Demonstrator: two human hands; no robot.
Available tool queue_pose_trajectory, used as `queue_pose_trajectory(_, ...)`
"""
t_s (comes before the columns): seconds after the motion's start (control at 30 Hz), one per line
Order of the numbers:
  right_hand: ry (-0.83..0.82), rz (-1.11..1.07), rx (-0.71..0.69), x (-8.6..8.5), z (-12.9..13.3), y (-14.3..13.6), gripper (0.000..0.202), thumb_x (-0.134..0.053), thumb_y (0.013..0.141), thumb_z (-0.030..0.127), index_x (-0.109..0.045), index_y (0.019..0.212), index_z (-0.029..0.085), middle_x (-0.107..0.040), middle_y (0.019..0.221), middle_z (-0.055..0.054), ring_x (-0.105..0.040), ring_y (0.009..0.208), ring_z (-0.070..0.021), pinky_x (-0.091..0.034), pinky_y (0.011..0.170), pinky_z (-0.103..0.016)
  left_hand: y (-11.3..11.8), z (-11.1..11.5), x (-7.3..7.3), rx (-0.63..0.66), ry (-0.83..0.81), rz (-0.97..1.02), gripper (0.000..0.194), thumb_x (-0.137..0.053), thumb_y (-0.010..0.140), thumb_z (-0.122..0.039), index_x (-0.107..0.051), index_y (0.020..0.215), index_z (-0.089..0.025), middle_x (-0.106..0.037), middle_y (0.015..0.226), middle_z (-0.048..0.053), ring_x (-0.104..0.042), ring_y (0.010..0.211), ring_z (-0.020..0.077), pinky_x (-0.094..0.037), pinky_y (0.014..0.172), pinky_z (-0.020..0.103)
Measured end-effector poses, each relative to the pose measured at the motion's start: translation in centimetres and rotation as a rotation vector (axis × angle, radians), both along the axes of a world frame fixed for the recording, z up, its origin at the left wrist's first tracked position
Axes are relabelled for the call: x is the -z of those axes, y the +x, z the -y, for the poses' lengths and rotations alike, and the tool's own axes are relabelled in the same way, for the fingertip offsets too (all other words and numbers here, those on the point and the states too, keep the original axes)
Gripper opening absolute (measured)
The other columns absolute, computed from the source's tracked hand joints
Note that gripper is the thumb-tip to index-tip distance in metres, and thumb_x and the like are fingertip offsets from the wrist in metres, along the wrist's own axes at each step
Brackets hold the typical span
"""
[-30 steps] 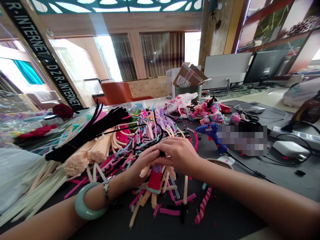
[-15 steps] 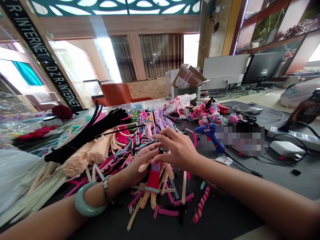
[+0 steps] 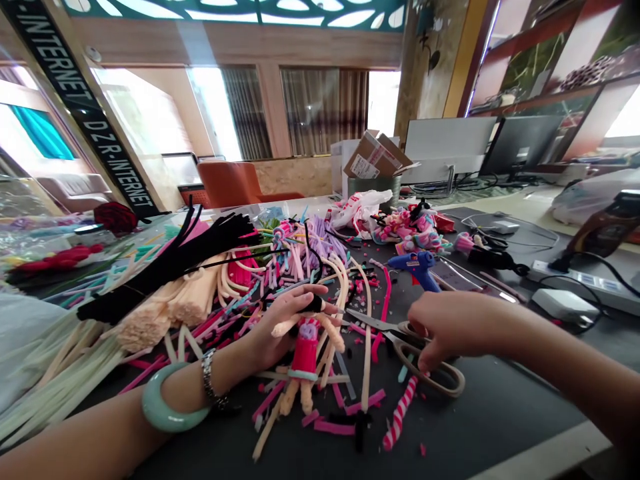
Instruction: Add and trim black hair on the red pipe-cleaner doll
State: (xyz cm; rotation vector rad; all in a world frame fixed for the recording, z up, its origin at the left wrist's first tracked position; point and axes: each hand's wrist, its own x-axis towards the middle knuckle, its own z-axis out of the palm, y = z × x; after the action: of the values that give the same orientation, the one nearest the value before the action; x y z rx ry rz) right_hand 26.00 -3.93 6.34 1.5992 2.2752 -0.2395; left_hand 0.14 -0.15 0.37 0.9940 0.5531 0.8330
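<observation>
My left hand [image 3: 277, 327], with a green bangle and a metal bracelet on its wrist, holds a small pipe-cleaner doll [image 3: 306, 350] around its black head part. The doll has a red dress with a pale hem, peach arms and two peach legs. In my right hand [image 3: 440, 327] is a pair of scissors [image 3: 400, 333], its fingers at the handles. The blades are parted and point left, their tips close to the doll's head. Below the scissors lies a pink-and-white twisted stick [image 3: 401, 413].
Black pipe cleaners [image 3: 165, 270] and peach bundles [image 3: 193, 300] lie at the left. Cut pieces are scattered around the doll. A blue glue gun [image 3: 417, 267], finished pink items [image 3: 415, 230] and a power strip [image 3: 590, 283] are at the right.
My right hand has left the doll's head, moved right and now holds the scissors. The blurred patch beside the glue gun is gone. My left hand stays at the doll.
</observation>
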Motion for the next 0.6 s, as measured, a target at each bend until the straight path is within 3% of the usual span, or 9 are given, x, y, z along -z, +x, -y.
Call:
queue_pose_trajectory(0.1, 0.011, -0.016, 0.068, 1.5, 0.8, 0.9, 0.032, -0.069, 0.067, 0.046, -0.067, 0.077, 0.015, -0.065, 0.078, -0.009, -0.061, 0.066, -0.0232, -0.028, 0.049, -0.027, -0.1, -0.1, 0.0, 0.014, -0.007, 0.007, 0.022, -0.062, 0.081, -0.025, -0.060, 0.101, -0.015, -0.072, 0.088, 0.010, -0.070, 0.086, 0.0276, -0.053, 0.081, 0.041)
queue_pose_trajectory(0.2, 0.007, -0.070, 0.029, 2.1, 0.7, 1.3, 0.029, -0.065, 0.069, 0.046, -0.065, 0.070, 0.017, -0.063, 0.072, -0.007, -0.060, 0.062, -0.0223, -0.027, 0.049, -0.028, -0.2, 0.1, -0.1, 0.021, 0.004, 0.008, 0.019, -0.062, 0.079, -0.023, -0.062, 0.097, -0.015, -0.071, 0.085, 0.009, -0.070, 0.085, 0.0280, -0.054, 0.079, 0.041)
queue_pose_trajectory(0.3, 0.062, -0.093, -0.014, 2.0, 0.3, 1.4, 0.025, -0.062, 0.069, 0.042, -0.062, 0.060, 0.018, -0.061, 0.065, -0.005, -0.056, 0.058, -0.0198, -0.026, 0.050, -0.028, -0.4, 0.2, -0.2, 0.021, 0.032, 0.014, 0.017, -0.063, 0.078, -0.023, -0.065, 0.093, -0.017, -0.070, 0.085, 0.008, -0.070, 0.084, 0.0268, -0.054, 0.078, 0.039)
queue_pose_trajectory(0.6, 0.103, -0.194, 0.114, 1.8, 0.5, 2.7, 0.034, -0.052, 0.076, 0.041, -0.058, 0.053, 0.018, -0.056, 0.054, -0.003, -0.048, 0.054, -0.0152, -0.025, 0.051, -0.029, -0.7, 0.2, -0.1, 0.065, 0.118, 0.091, 0.008, -0.065, 0.077, -0.024, -0.069, 0.083, -0.022, -0.067, 0.087, 0.003, -0.070, 0.082, 0.0233, -0.053, 0.085, 0.041)
